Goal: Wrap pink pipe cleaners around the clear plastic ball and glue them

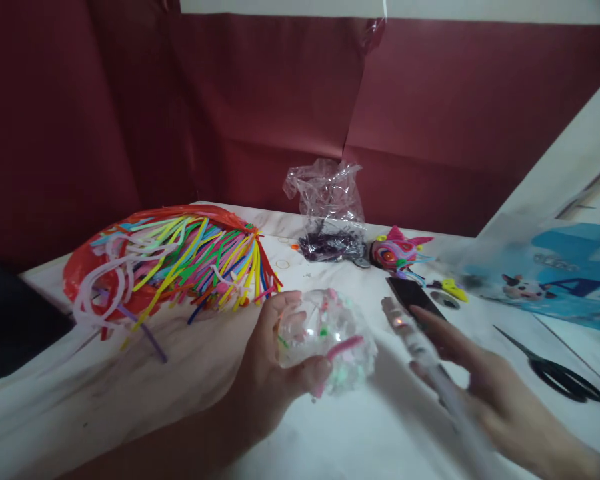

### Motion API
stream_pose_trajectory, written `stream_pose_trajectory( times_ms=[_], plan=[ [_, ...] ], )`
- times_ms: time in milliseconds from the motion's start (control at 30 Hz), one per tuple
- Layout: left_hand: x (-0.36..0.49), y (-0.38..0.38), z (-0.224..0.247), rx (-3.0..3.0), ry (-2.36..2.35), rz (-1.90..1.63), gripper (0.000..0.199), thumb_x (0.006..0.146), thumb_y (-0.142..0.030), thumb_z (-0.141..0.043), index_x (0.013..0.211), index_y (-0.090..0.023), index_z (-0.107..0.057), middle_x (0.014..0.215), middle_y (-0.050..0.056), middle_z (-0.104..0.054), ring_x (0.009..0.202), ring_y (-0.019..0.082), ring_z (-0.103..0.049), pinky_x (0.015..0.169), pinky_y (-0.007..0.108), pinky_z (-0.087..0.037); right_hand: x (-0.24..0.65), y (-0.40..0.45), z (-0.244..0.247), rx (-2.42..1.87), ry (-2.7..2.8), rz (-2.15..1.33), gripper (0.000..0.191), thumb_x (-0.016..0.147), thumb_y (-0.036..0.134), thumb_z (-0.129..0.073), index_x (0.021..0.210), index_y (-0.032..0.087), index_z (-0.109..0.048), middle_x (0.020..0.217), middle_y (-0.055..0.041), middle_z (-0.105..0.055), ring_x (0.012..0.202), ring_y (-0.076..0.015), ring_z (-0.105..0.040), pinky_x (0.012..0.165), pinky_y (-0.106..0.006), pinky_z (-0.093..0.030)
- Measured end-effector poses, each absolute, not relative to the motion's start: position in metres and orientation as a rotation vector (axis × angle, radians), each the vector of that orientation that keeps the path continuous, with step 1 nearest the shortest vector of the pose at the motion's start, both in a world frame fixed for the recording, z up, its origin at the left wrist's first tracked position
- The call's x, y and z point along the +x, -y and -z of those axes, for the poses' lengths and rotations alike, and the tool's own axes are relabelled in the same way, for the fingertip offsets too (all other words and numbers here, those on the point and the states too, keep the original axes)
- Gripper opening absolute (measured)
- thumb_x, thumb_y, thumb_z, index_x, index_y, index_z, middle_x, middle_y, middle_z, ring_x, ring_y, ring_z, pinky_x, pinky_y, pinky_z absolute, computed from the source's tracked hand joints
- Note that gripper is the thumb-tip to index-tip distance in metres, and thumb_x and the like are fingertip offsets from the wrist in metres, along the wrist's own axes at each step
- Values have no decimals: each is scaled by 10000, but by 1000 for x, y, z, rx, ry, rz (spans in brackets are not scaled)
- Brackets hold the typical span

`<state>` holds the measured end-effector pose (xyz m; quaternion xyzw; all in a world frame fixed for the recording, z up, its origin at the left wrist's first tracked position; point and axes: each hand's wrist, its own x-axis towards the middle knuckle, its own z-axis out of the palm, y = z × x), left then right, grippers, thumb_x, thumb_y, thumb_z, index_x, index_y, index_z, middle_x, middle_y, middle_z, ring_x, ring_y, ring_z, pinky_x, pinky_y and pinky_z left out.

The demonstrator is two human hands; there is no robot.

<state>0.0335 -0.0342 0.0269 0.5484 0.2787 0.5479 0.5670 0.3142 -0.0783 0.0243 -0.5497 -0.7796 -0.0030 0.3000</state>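
Observation:
My left hand is closed around a clear plastic ball, thumb on the near side and fingers behind it. A pink fuzzy strip and small green and white bits show in or on it; I cannot tell which. Just right of the ball, my right hand grips a pale, slim hot glue gun. An orange glow shows near the tool's front end, which points away from me and a little left. Motion blurs the tool, and it stands apart from the ball.
Colourful pipe cleaners spread from a red wrapper at the left. A clear bag with dark contents and a pink pipe-cleaner figure stand behind. Black scissors, a yellow cutter and a blue package lie right.

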Motion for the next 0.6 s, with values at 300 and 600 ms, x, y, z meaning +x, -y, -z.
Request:
stream_pose_trajectory(
  times_ms=[300,600],
  plan=[
    [29,37,-22,1301,-601,-1203,738,628,-409,-849,1229,-235,-459,1244,110,-580,1156,328,-545,974,469,-485,275,73,12,-1417,2473,-67,480,827,105,-435,1299,176,-385,862,-93,-605,820,-320,-650,649,-405,-557],
    [38,48,-25,1271,-411,-1123,603,667,-240,-834,1174,-274,-511,1154,19,-658,1062,209,-632,920,314,-508,252,111,-61,-1276,2008,-62,260,977,667,-482,1080,435,-542,886,64,-680,768,-172,-677,499,-147,-545]
  ],
)
